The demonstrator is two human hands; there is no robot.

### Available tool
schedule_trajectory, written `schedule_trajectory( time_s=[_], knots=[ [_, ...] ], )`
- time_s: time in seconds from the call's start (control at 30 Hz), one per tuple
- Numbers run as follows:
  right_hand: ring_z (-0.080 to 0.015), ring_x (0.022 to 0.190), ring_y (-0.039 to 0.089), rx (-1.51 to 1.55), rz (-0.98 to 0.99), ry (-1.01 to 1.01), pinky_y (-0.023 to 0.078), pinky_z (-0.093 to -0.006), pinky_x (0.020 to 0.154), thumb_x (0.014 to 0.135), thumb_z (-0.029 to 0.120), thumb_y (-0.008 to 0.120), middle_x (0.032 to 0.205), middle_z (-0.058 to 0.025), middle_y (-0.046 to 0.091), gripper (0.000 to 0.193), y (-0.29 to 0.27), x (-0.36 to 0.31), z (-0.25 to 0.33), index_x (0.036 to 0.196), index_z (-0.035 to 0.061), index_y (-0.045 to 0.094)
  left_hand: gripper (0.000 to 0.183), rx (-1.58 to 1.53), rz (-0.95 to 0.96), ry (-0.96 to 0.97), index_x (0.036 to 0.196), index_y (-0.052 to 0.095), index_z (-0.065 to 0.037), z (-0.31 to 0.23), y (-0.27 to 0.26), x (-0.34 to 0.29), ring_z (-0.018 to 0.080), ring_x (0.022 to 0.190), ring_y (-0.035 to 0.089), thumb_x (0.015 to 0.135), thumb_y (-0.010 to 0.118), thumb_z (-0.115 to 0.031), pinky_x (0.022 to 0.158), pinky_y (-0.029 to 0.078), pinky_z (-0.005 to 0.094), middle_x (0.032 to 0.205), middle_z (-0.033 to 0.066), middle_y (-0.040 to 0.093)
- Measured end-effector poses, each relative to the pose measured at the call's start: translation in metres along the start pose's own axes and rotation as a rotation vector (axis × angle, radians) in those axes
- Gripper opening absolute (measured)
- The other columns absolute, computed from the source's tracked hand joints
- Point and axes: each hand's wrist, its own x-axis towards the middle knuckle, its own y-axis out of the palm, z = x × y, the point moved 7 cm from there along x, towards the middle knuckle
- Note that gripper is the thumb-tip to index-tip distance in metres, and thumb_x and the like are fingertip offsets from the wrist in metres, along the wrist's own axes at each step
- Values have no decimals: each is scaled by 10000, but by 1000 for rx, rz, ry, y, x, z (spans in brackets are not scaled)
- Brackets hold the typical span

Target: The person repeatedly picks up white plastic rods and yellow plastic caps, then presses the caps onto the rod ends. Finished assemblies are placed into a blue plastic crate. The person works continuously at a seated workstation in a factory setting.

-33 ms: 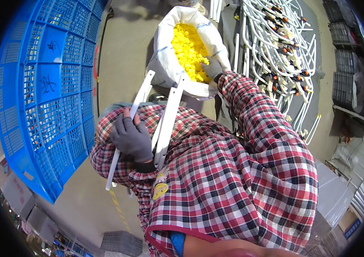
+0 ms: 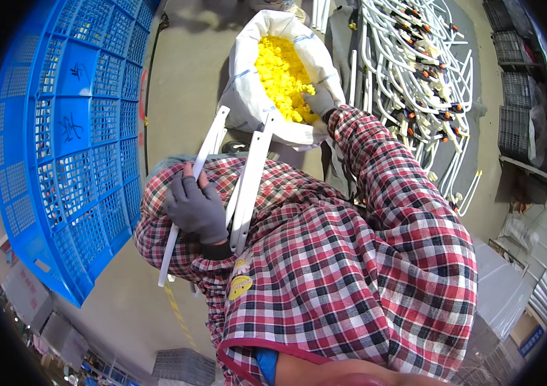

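My left hand (image 2: 196,209), in a dark grey glove with bare fingertips, is closed around a long white bar (image 2: 209,143) slanting across my lap. Beside it, more flat white bars (image 2: 252,180) with small holes lean against my lap, their upper ends near the sack. My right hand (image 2: 320,101), in a grey glove, reaches inside the right rim of an open white woven sack (image 2: 242,90). The sack holds a heap of small yellow plastic pieces (image 2: 278,69). One yellow piece (image 2: 309,89) shows at my right fingertips, which are closed on it; the thumb is partly hidden.
A tall blue plastic crate (image 2: 73,119) stands close on my left. To the right of the sack, many bent white tubes (image 2: 383,77) with black and orange parts lie piled on a dark sheet. Grey crates (image 2: 515,132) sit on a rack at far right.
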Motion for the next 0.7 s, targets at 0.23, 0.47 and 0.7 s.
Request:
schedule_trajectory(
  time_s=[0.23, 0.47, 0.7],
  knots=[
    [-235, 909, 708, 46, 191, 66, 572, -350, 803, 870, 224, 740, 1069, -147, 735, 426, 4, 48, -25, 1242, 21, 697, 270, -111, 51, 2, 1153, 696, -48, 9, 10, 4, 350, 909, 640, 945, 672, -219, 755, 516, 489, 1051, 126, 685],
    [-260, 777, 741, -276, 190, 63, 608, -351, 693, 924, 351, 689, 1007, -180, 753, 403, 0, 27, 4, 1233, 92, 706, 251, -87, 49, -16, 1125, 713, -49, 10, 20, -1, 298, 870, 628, 961, 662, -232, 751, 517, 441, 973, 93, 671],
    [-328, 1097, 690, -846, 557, -303, 535, -398, 949, 902, 334, 660, 1149, -132, 749, 305, 30, -23, 33, 1120, 155, 775, 263, -65, 28, -5, 1133, 718, -48, 8, 19, -2, 298, 842, 628, 935, 700, -220, 705, 523, 436, 966, 87, 672]
  ],
)
